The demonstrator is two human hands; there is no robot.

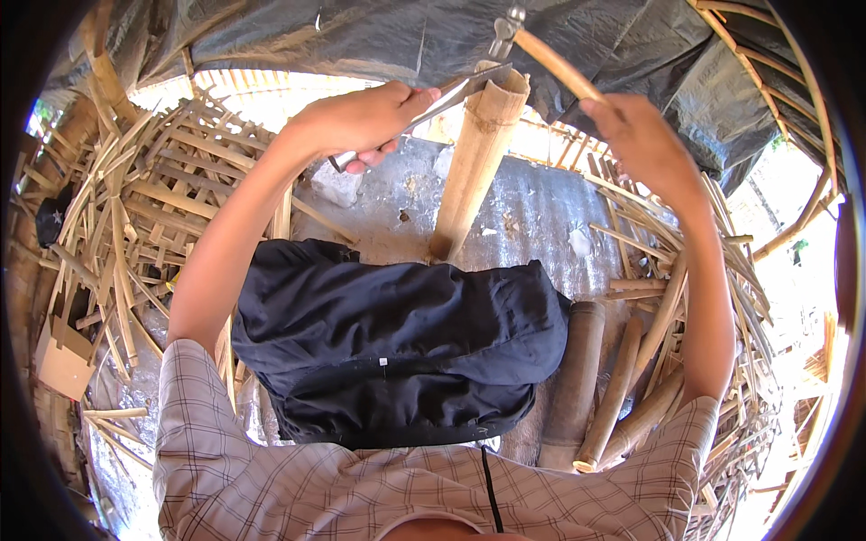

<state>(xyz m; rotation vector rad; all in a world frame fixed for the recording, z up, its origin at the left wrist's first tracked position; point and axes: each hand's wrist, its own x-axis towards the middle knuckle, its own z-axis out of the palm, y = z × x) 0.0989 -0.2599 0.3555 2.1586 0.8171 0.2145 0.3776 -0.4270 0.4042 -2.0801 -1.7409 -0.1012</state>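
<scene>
A split-topped bamboo pole (473, 167) stands nearly upright, leaning slightly right, its foot on the ground beyond my lap. My left hand (365, 124) is closed around the handle of a large knife (458, 92). Its blade lies across the top of the bamboo; how deep the edge sits there I cannot tell. With the fingers of my right hand (648, 142) wrapped round its wooden handle, a hammer (555, 65) is raised. The metal head hangs just above the blade and pole top, apparently not touching them.
Black cloth (397, 316) covers my lap. Bamboo strips and woven pieces (194, 171) pile up at the left, more strips (744, 316) at the right. Thick bamboo lengths (577, 379) lie beside my right leg. A pale stone block (336, 185) sits beyond my lap; dark sheeting (397, 41) hangs behind.
</scene>
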